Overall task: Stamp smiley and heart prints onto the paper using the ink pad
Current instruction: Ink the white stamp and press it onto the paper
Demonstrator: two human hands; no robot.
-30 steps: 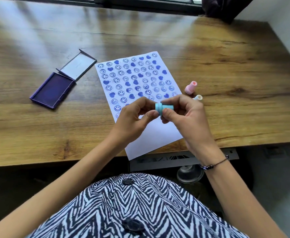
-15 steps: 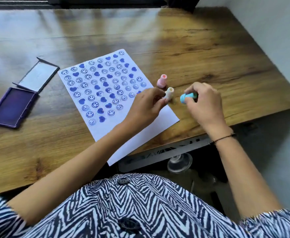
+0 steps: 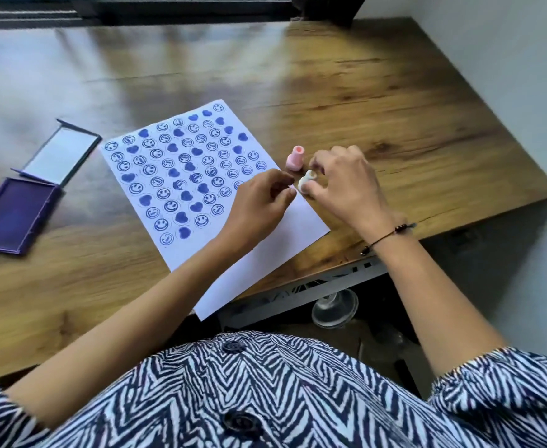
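Note:
A white paper (image 3: 298, 223) covered with blue smiley and heart prints lies on the wooden table (image 3: 411, 124). The open purple ink pad (image 3: 13, 215) sits far left, its lid (image 3: 61, 156) folded back. By the paper's right edge a pink stamp (image 3: 295, 158) stands upright. Just in front of it, my right hand (image 3: 349, 185) pinches a tilted white stamp (image 3: 307, 183) between thumb and fingers. Over the paper's right side, my left hand (image 3: 260, 203) hovers with fingertips curled together and nothing visible in them, close to the white stamp. The blue stamp is out of sight.
The table's right edge (image 3: 492, 130) runs diagonally along a pale wall. A dark window frame (image 3: 168, 8) lines the far side. Below the near edge a metal frame and a chair base (image 3: 333, 308) show. The paper's lower corner overhangs the near edge.
My right hand no longer shows the blue stamp and has closed on the white stamp. My left hand let go of the white stamp and pulled back slightly. The view shifted right.

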